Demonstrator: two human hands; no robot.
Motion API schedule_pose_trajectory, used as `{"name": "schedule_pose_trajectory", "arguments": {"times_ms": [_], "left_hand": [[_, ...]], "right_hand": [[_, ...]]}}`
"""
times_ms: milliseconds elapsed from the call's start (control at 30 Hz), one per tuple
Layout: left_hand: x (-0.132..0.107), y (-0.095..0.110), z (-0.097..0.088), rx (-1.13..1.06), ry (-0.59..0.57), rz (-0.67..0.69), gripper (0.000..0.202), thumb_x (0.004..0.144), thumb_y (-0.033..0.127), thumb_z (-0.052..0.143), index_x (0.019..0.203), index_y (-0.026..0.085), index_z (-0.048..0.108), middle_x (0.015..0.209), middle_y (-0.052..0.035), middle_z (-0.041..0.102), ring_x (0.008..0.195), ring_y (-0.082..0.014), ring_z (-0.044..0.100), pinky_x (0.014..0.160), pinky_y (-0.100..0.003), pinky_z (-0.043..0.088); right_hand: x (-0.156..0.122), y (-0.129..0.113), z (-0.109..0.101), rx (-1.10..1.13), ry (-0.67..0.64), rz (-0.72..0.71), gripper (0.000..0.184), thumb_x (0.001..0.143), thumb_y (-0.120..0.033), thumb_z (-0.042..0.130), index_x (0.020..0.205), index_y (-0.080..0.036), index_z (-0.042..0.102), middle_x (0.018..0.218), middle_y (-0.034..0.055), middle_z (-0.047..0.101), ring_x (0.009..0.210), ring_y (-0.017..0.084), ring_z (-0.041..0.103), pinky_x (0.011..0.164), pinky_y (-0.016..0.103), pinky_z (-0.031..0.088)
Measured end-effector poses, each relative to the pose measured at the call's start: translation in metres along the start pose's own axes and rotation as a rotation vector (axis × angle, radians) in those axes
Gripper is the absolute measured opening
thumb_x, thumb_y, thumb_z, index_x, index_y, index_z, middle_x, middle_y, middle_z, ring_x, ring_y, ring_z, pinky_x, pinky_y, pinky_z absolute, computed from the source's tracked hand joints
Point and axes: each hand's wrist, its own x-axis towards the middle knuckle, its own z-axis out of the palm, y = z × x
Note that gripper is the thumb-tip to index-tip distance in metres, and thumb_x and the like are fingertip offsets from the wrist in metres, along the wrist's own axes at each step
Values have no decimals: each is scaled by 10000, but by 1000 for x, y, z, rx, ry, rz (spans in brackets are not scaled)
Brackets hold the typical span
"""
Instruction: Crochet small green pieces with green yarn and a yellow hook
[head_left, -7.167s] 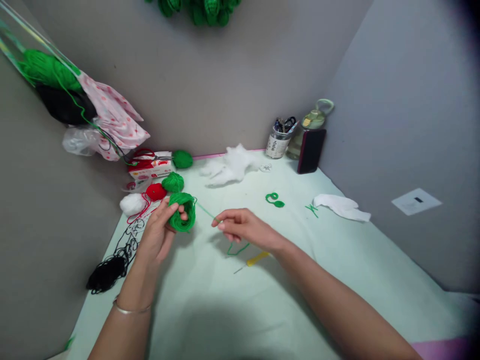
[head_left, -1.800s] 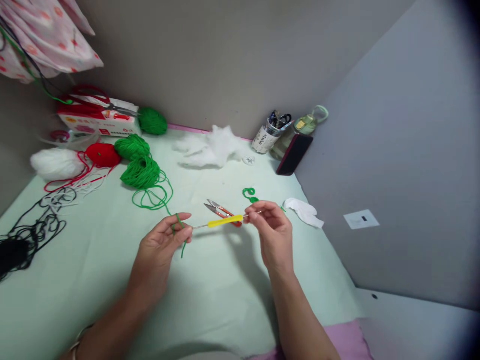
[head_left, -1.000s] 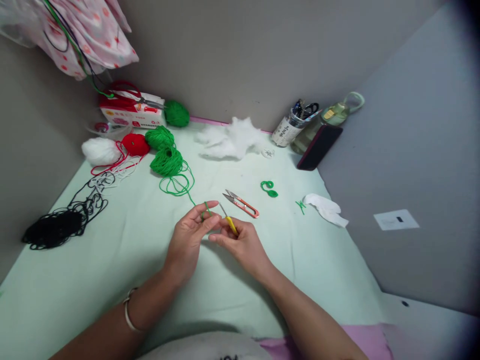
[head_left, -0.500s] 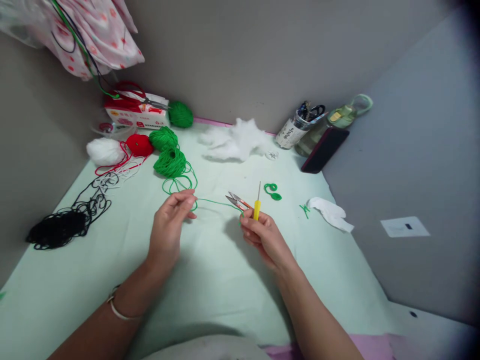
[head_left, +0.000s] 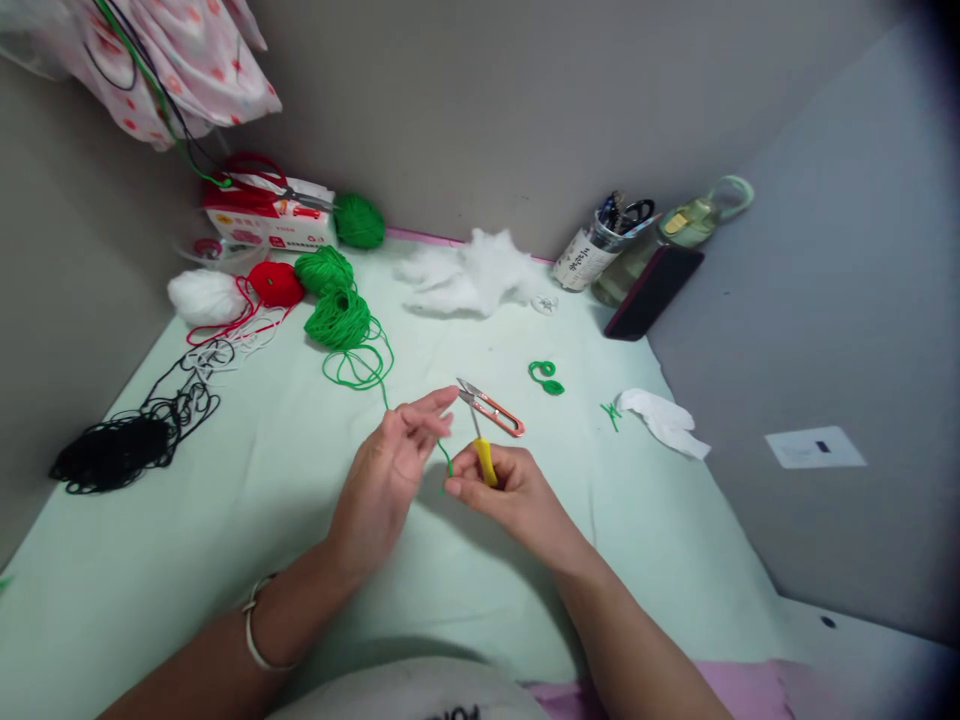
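Observation:
My right hand (head_left: 511, 497) is closed on a yellow-handled crochet hook (head_left: 483, 457) whose metal tip points up and away. My left hand (head_left: 390, 475) sits close beside it, fingers partly curled, with a green yarn strand (head_left: 447, 462) running between the two hands. That strand leads back over loose loops to a green yarn ball (head_left: 337, 318) on the pale green tablecloth (head_left: 225, 520). Orange thread snips (head_left: 491, 407) lie just beyond my fingertips.
A second green ball (head_left: 323, 269), red yarn (head_left: 274, 284), white yarn (head_left: 204, 297) and tangled black yarn (head_left: 112, 450) lie at left. White stuffing (head_left: 472, 272), a jar of tools (head_left: 589, 255), a bottle (head_left: 675, 230), a phone (head_left: 652, 292), a small green crochet piece (head_left: 546, 376) and white cloth (head_left: 664, 420) sit behind and right.
My hands have come together again from half a second ago; the hook has dropped from upright beside the snips to a lower position, and the yarn span between the hands has shortened.

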Motion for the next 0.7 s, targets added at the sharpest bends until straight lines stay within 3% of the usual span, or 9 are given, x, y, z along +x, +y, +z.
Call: {"name": "schedule_pose_trajectory", "arguments": {"times_ms": [100, 167, 233, 300, 400, 467, 600, 700], "left_hand": [[1, 1, -8, 430, -18, 163, 524, 1045, 438, 377, 677, 222, 680, 1309, -75, 696, 1494, -273, 347, 1249, -499, 159], [1, -2, -11, 695, -47, 291, 393, 1024, 355, 453, 784, 218, 733, 1324, -93, 682, 1504, -280, 318, 1243, -503, 156], [1, -5, -12, 817, -77, 350, 277, 1001, 307, 497, 978, 209, 755, 1353, -103, 659, 1503, -283, 311, 1240, -499, 159], [2, -6, -11, 785, -92, 258, 286, 995, 320, 507, 1136, 209, 729, 1308, -97, 673, 1444, -284, 395, 1211, -478, 233], [2, -3, -7, 540, -91, -86, 378, 981, 403, 543, 1298, 233, 658, 1074, -49, 706, 1154, -243, 610, 1059, -401, 420], [3, -1, -5, 363, -80, -235, 428, 942, 426, 618, 1334, 255, 637, 953, -5, 679, 961, -185, 636, 949, -330, 472], [3, -3, -4, 154, -66, -316, 411, 851, 362, 758, 1247, 265, 701, 886, 24, 661, 815, -117, 582, 809, -238, 466], [3, -7, -6, 66, -75, -359, 378, 875, 346, 739, 1239, 248, 713, 926, 2, 687, 818, -109, 572, 813, -235, 453]], "right_hand": [[3, 5, -5, 42, 70, -19, 281, 751, -407, 807, 756, -173, 651, 565, -84, 399, 522, 65, 264, 512, 240, 211], [6, 8, -7, 61, 141, -66, 270, 743, -401, 812, 752, -174, 667, 543, -86, 402, 504, 61, 276, 506, 237, 213], [8, 10, -7, 57, 213, -117, 256, 727, -388, 825, 740, -176, 683, 520, -88, 399, 491, 60, 289, 499, 231, 222], [9, 9, -6, 33, 281, -163, 230, 724, -374, 827, 744, -180, 706, 512, -84, 410, 487, 63, 305, 489, 226, 234], [7, 8, -4, -34, 361, -229, 176, 750, -345, 809, 755, -189, 728, 552, -49, 534, 496, 75, 372, 478, 226, 278], [6, 8, -3, -80, 363, -286, 135, 782, -319, 784, 757, -197, 733, 612, -18, 635, 516, 91, 457, 486, 231, 336], [5, 12, -2, -150, 329, -393, 72, 846, -270, 735, 802, -214, 743, 669, -7, 689, 571, 118, 586, 540, 241, 440], [4, 16, -3, -197, 309, -444, 53, 876, -238, 712, 842, -222, 749, 719, -6, 697, 601, 120, 615, 570, 244, 468]]}}
